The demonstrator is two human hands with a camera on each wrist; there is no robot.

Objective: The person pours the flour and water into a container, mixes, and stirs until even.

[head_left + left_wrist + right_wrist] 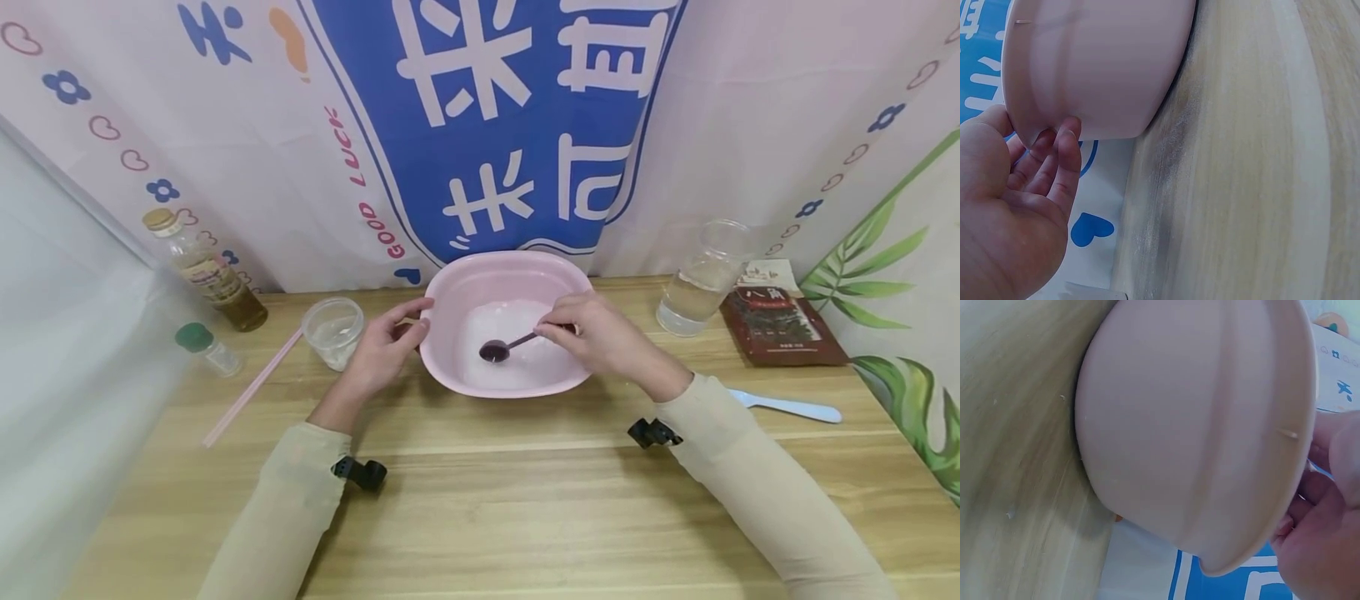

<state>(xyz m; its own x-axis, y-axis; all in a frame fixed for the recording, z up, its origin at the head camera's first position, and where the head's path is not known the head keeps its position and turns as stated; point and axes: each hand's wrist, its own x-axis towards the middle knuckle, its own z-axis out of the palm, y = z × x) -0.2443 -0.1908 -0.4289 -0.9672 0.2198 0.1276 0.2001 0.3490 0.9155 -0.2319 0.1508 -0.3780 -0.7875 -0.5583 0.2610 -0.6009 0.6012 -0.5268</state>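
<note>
With the left hand (pixel 384 343) pinching the oval pink plastic basin (pixel 448 329) steady by its rim, the right hand (pixel 596 335), holding the small dark round-bowled spoon (pixel 502 348), should work gently.

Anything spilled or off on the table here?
Only minor: a few pale specks on the tabletop near the pink basin in the right wrist view. Possibly spillage, but too small to tell. Nothing looks knocked over or damaged.

Long pale beige sleeves (pixel 276 508), close-fitting, a small black camera (pixel 363 473) on each wrist
</note>
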